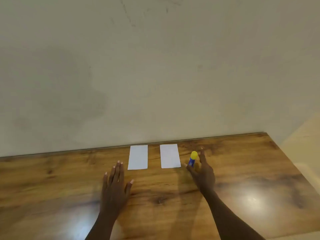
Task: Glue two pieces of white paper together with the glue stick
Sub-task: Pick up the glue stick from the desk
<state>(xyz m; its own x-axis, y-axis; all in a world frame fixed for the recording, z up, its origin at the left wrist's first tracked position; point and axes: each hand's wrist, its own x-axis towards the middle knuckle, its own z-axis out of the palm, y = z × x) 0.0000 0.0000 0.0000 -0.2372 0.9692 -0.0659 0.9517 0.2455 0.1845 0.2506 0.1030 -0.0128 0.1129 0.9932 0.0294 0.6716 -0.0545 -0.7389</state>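
Two white paper rectangles lie flat side by side near the table's far edge, the left paper (138, 157) and the right paper (170, 156), with a gap between them. A glue stick (192, 158) with a blue body and yellow cap stands upright just right of the right paper. My right hand (201, 171) is at the stick with fingers spread, thumb on its left and forefinger on its right, not closed on it. My left hand (115, 187) rests flat on the wood, fingers apart, below and left of the left paper.
The wooden table (251, 179) butts against a plain pale wall (155, 75) at the back. Its right edge runs diagonally down to the frame's right side. Light glares on the glossy top at lower left and right.
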